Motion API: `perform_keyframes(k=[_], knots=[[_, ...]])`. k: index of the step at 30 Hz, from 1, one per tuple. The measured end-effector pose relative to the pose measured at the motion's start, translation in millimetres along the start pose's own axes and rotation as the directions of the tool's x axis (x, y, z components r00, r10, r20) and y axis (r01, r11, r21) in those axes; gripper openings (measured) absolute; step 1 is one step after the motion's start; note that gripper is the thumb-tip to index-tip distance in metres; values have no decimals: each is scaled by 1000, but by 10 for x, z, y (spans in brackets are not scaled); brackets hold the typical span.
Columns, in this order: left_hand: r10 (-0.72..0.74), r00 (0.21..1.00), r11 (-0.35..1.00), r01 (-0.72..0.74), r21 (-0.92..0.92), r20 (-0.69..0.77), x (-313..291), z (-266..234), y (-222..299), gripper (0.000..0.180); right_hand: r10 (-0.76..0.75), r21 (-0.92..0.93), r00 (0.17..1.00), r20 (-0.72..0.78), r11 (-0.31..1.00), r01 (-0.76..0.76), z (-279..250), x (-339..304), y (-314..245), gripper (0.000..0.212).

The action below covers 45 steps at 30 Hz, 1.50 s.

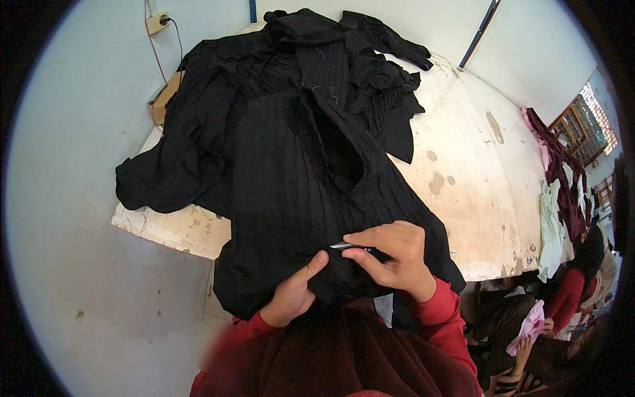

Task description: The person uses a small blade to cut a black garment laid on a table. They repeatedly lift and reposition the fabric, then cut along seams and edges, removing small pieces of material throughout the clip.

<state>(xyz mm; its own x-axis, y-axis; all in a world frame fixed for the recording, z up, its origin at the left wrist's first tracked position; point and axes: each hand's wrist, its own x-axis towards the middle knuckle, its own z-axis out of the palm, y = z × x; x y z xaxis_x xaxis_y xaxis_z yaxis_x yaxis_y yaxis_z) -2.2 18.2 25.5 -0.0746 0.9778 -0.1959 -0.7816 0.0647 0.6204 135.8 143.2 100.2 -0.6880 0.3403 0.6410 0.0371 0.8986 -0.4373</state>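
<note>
A black pleated garment (271, 192) hangs over the near edge of the table towards me, part of a larger heap of black cloth. My left hand (292, 296) grips its near end, the thumb on top and the other fingers hidden by the fabric. Just to the right, my right hand (397, 255) is closed on small thread snips (342, 245). Their silver blade points left, close to my left thumb and just above the cloth. I cannot tell whether the blade touches a thread.
The pale, stained wooden table (476, 192) curves off to the right. More black garments (311, 30) are heaped at the back. Pale green cloth (550, 228) hangs over the right edge. Lower right, another person in a red sleeve (562, 301) handles pink cloth (529, 327). A wall socket (157, 24) is at upper left.
</note>
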Motion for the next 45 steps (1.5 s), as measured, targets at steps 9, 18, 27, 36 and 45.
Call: perform_keyframes(k=[9,18,27,36,45], knots=[[256,945,881,-142,451,-202,-42,-22,-94,35,376,494,923,78,790,-363,180,-104,-135,20],[247,968,655,-133,744,-44,-60,-52,-80,51,551,744,610,569,-29,-668,396,-180,75,11],[398,898,792,-231,564,-190,7,-78,-163,35,283,397,959,-16,882,-254,229,-225,165,39],[495,851,610,-197,767,-175,-30,-108,-159,45,76,-82,996,-42,993,-79,20,-77,-63,21],[554,811,465,-116,878,-187,-89,-36,-86,52,79,-103,996,-29,991,-82,-42,-47,-50,17]])
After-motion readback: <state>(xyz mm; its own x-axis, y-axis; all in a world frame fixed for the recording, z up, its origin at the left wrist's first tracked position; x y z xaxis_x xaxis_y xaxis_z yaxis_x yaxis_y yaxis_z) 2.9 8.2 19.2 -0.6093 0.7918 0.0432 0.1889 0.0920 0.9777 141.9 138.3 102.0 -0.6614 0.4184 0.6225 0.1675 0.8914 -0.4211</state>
